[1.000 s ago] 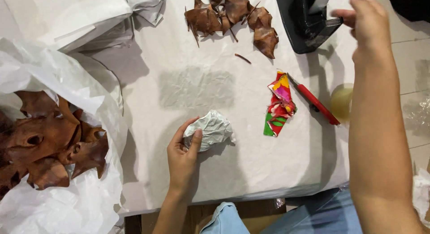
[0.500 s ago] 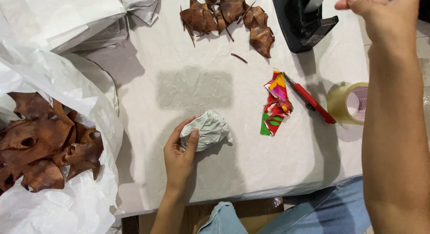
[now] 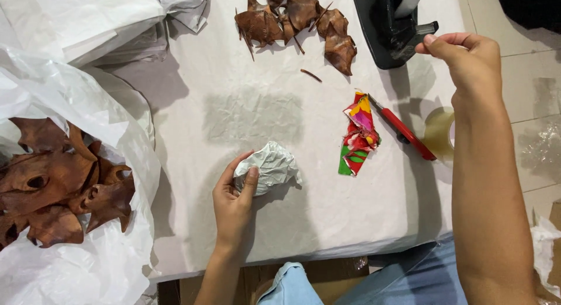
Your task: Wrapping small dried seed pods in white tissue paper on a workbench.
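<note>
- At the far left, off the edge of the table (image 3: 350, 235), a white plastic bag (image 3: 87, 264) lies open with brown dried leaves (image 3: 52, 188) piled inside.
- Just right of that bag, on the table's white covering, the left hand (image 3: 234, 205) is wrapped around a crumpled ball of white paper (image 3: 270, 172), thumb on top and fingers curled against its left side; the ball rests on the table.
- Beyond the paper ball, near the table's far edge, sits a smaller heap of brown leaves (image 3: 298, 21), with one loose stem (image 3: 311, 75) just nearer.
- Right of the paper ball lies a bright scrap of paper (image 3: 357, 135) in red, yellow and green, flat on the table.
- Touching the scrap's right side is a red-handled cutter (image 3: 403, 130), angled toward a roll of clear tape (image 3: 439, 135) at the table's right edge.
- Beyond the cutter stands a black tape dispenser (image 3: 385, 30).
- At its right tip, the right hand (image 3: 467, 62) has thumb and forefinger pinched together; what they pinch is too thin to tell.
</note>
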